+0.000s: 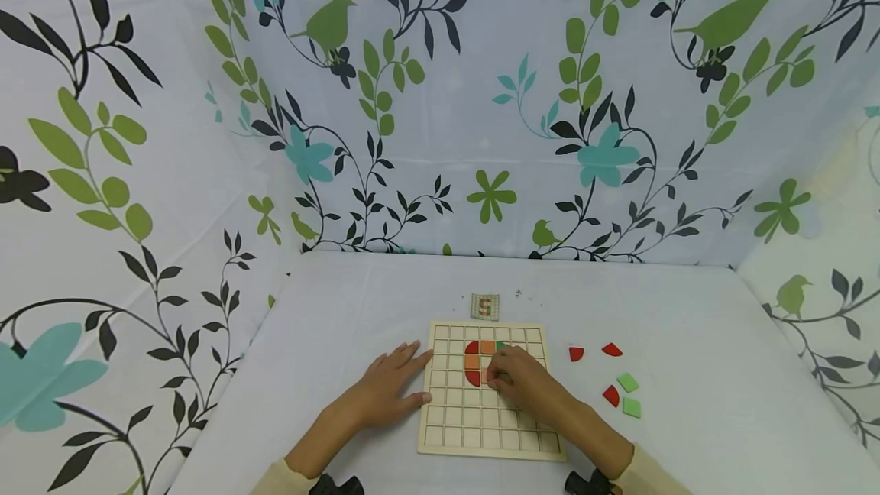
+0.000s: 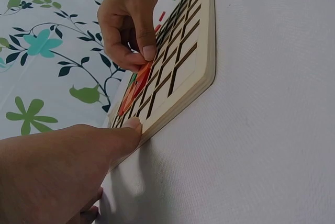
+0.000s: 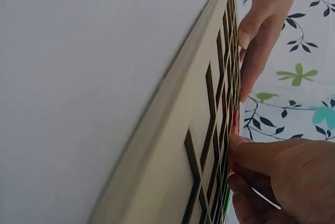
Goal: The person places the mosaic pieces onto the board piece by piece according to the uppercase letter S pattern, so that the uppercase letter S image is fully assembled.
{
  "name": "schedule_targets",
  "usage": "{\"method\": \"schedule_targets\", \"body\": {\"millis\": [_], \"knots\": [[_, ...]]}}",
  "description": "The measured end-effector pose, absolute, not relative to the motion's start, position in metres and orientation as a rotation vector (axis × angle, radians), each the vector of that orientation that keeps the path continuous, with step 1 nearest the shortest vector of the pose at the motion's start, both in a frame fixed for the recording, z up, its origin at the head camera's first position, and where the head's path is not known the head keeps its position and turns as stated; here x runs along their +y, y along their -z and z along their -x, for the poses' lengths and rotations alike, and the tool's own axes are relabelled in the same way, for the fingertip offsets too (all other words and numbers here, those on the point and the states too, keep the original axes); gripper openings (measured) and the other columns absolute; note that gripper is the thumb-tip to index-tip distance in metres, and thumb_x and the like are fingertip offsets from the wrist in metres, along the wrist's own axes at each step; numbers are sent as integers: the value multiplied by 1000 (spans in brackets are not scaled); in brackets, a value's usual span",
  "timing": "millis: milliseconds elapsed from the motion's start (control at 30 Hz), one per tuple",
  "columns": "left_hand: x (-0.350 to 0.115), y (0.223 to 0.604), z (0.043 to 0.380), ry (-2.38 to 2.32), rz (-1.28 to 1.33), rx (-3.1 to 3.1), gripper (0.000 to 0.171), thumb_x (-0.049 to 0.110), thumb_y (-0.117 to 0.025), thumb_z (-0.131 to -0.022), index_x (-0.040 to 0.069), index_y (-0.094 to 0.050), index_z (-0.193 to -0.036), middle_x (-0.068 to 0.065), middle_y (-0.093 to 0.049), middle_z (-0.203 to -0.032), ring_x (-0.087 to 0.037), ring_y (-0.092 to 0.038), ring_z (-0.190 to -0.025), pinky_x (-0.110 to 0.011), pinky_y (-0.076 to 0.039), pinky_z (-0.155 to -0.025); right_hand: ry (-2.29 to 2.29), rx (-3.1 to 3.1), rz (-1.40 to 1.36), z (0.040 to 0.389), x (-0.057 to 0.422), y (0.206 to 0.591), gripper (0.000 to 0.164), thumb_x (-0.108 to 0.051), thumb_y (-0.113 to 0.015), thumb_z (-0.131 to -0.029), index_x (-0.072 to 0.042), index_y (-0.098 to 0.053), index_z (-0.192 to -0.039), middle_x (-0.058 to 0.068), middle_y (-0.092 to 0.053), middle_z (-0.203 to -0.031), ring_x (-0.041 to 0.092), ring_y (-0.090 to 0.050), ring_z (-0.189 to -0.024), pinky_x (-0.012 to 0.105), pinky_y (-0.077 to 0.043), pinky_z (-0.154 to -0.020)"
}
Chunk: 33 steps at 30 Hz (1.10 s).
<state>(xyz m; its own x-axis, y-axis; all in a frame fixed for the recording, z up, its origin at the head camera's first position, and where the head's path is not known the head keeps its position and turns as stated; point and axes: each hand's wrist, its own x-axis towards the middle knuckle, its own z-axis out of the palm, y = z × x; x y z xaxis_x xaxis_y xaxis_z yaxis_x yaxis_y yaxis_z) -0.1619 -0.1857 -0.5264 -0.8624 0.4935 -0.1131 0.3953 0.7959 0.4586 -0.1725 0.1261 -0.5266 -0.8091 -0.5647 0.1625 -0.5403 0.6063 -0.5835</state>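
Observation:
A wooden grid board (image 1: 491,441) lies flat on the table. My left hand (image 1: 385,388) is spread at its left side, with thumb and fingertips touching the edge. Over the middle of the grid, my right hand (image 1: 525,380) pinches an orange square tile (image 2: 144,70) between thumb and fingers, at the board's surface. Beside these fingertips sit red quarter-round tiles (image 1: 471,347), orange square tiles (image 1: 471,362) and a green tile (image 1: 500,345), set in the grid's cells. The right hand partly hides the green tile and the cells beneath it.
Right of the board lie loose red quarter-round pieces (image 1: 576,354) and light green squares (image 1: 628,383). A small card with an S-like figure (image 1: 485,306) lies behind the board. Patterned cloth (image 1: 440,98) hangs behind the white table (image 1: 357,289).

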Motion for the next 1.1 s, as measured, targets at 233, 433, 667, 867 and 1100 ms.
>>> {"method": "schedule_targets", "body": {"millis": [233,433,667,867,1100], "knots": [[-184,526,160,-627,-679,2757,76,55,-62,-103,19,-39,-165,-14,-29,-173,-41,-24,-160,-68,-21,-126,971,2794,952,169,128,525,7,-14,-78,-97,-17,-76,-103,-9,-70,-102,10,-60,-100,32,-57,-89],[-184,525,160,-619,-672,2762,75,55,-62,-103,20,-38,-165,-13,-29,-173,-40,-24,-161,-67,-20,-127,900,2846,948,165,127,523,10,-15,-79,-96,-16,-79,-106,-7,-73,-106,12,-62,-105,36,-57,-94],[-185,524,160,-623,-689,2757,75,55,-63,-103,19,-39,-165,-14,-30,-173,-41,-25,-160,-68,-22,-126,805,2928,1024,160,125,525,12,-16,-81,-95,-15,-79,-106,-7,-72,-104,12,-64,-102,34,-58,-91],[-185,522,160,-636,-694,2759,75,55,-62,-103,18,-39,-165,-15,-30,-172,-41,-25,-160,-68,-22,-125,857,2944,1045,160,125,526,10,-12,-81,-95,-14,-79,-105,-5,-73,-108,15,-65,-107,38,-58,-96],[-185,522,160,-637,-697,2763,76,56,-62,-103,19,-40,-165,-17,-30,-172,-42,-25,-160,-68,-22,-125,903,2951,855,162,132,523,11,-16,-80,-96,-15,-79,-107,-6,-68,-108,15,-63,-107,38,-59,-95]]}}
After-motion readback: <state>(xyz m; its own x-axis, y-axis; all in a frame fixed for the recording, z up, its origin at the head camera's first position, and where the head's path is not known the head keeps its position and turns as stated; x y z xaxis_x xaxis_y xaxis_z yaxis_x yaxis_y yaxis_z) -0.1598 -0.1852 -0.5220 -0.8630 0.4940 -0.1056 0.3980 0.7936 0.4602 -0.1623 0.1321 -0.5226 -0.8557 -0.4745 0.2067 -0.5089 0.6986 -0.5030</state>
